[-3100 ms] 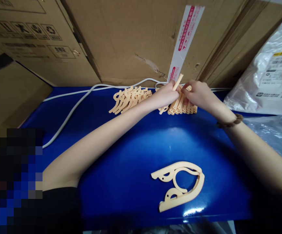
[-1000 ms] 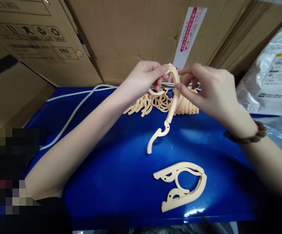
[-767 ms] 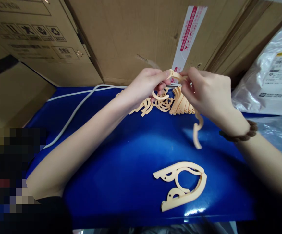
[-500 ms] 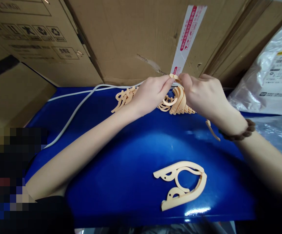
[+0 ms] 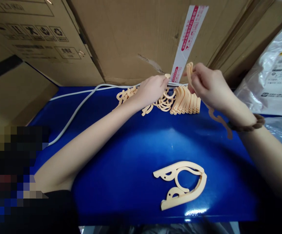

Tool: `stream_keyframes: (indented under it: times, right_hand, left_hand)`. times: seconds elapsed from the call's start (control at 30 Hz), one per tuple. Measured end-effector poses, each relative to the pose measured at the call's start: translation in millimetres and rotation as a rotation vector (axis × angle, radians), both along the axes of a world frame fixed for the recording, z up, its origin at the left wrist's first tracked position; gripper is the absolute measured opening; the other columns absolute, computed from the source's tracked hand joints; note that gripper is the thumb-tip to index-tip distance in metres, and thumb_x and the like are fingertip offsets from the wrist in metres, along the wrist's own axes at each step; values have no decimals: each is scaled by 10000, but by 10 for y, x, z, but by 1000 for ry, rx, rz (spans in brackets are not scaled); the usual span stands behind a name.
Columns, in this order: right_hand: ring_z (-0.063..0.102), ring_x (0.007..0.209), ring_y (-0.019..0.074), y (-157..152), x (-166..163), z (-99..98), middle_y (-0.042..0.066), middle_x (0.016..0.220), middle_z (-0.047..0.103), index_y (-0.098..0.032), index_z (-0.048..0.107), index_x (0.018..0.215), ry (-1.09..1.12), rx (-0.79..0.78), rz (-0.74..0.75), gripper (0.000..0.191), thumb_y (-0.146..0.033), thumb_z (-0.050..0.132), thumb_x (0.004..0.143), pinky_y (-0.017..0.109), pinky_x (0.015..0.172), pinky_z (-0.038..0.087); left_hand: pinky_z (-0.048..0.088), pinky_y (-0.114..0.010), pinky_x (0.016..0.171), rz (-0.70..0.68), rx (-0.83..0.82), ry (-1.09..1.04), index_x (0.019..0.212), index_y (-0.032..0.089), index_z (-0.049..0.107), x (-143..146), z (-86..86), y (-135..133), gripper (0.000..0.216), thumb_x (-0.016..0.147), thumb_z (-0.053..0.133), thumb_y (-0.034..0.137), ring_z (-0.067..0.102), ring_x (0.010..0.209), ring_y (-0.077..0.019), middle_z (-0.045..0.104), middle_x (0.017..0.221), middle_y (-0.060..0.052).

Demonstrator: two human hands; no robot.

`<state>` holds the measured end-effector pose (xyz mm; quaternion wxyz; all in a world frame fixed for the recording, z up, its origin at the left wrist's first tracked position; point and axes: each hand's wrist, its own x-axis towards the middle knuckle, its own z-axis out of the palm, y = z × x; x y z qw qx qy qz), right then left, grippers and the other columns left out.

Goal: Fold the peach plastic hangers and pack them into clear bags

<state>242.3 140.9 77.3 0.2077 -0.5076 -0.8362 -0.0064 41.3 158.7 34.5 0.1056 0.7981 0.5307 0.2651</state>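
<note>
In the head view my right hand (image 5: pixel 207 81) is closed on a beige plastic folding-hanger piece (image 5: pixel 190 70), held upright beside the printed tape. A second curved beige part (image 5: pixel 220 122) shows below that wrist; whether it joins the held piece I cannot tell. My left hand (image 5: pixel 153 89) is pinched at the back of the table, with the tip of a beige hanger part (image 5: pixel 167 76) showing at its fingers. Between the hands lie several beige hook rings (image 5: pixel 164 105) and a stacked row of hanger arms (image 5: pixel 186 102). A folded hanger (image 5: pixel 202 182) lies nearer me.
The blue table (image 5: pixel 121 182) is backed by cardboard boxes (image 5: pixel 131 39). A white cable (image 5: pixel 75 117) runs along its left and rear. More beige parts (image 5: pixel 125 94) lie behind my left forearm. A plastic-wrapped package (image 5: pixel 272 74) stands at the right.
My hands have moved apart. The right went right and slightly up with a hanger piece, uncovering more of the stacked row. The left shifted slightly; the folded hanger stayed put.
</note>
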Motion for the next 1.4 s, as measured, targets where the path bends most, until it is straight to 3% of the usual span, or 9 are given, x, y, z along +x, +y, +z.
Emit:
stream_keyframes:
  times: [0.23, 0.4, 0.5, 0.63, 0.73, 0.83, 0.93, 1.03, 1.4]
  right_hand:
    - [537, 549, 109, -94, -5, 117, -2, 661, 640, -188, 613, 1082, 301, 25, 23, 199, -190, 434, 997, 253, 653, 428]
    - [606, 540, 138, -86, -19, 124, -2, 688, 627, -247, 516, 962, 658, 55, 88, 68, -271, 459, 991, 268, 540, 447]
    - [702, 704, 171, -121, -51, 151, 15, 812, 663, -282, 445, 978, 867, 131, 163, 81, -208, 456, 950, 281, 527, 492]
    - [734, 958, 192, -98, -41, 166, 63, 1007, 725, -298, 400, 967, 996, 217, 216, 270, -113, 544, 833, 297, 651, 573]
    - [730, 988, 203, -57, 20, 161, 86, 1028, 749, -287, 428, 874, 863, 249, 166, 259, -119, 605, 787, 298, 720, 569]
    - [718, 955, 199, -85, 83, 173, 110, 1128, 728, -253, 537, 991, 462, 346, 57, 79, -250, 581, 925, 324, 780, 546]
    - [678, 1053, 282, -164, 86, 202, 158, 1144, 725, -206, 621, 1164, -79, 442, -26, 327, -418, 394, 1062, 415, 870, 488]
    - [657, 1031, 309, -234, -6, 197, 177, 1046, 729, -184, 678, 1053, -412, 410, -54, 512, -459, 248, 1093, 416, 776, 430]
    - [684, 852, 233, -236, -184, -56, 129, 1000, 754, -152, 671, 1176, -424, 349, 103, 483, -400, 267, 1089, 349, 642, 350]
  left_hand:
    - [461, -333, 781, 53, -66, 130, 815, 175, 712, 58, -66, 146, 243, 930, 573, 338, 647, 803, -232, 701, 781, -85]
    - [468, -290, 782, -76, -17, -215, 1030, 181, 692, 67, 7, -62, 275, 1006, 518, 394, 668, 821, -183, 732, 867, -58]
    - [480, -249, 676, -282, -304, -496, 910, 177, 678, 50, 95, -232, 459, 1075, 352, 454, 695, 814, -149, 742, 894, -74]
    - [496, -205, 644, -359, -503, -640, 872, 169, 660, -29, 212, -385, 235, 1018, 546, 313, 710, 788, -117, 746, 902, -46]
    - [502, -188, 605, -242, -463, -709, 944, 177, 645, -125, 282, -411, 215, 1037, 502, 307, 700, 716, -106, 705, 827, -17]
    - [441, -163, 493, -156, -483, -748, 990, 179, 613, -197, 346, -416, 261, 1070, 404, 314, 612, 537, -84, 596, 671, 22]
    - [359, -144, 425, -90, -518, -836, 901, 180, 547, -202, 381, -435, 275, 1083, 354, 251, 467, 403, -50, 459, 549, 70]
    - [308, -146, 385, -119, -559, -880, 843, 187, 510, -130, 368, -477, 271, 1083, 388, 222, 401, 349, -40, 421, 487, 92]
    - [182, -123, 319, -172, -888, -1168, 748, 206, 410, 4, 316, -637, 403, 1109, 324, 362, 224, 280, -15, 341, 448, 110]
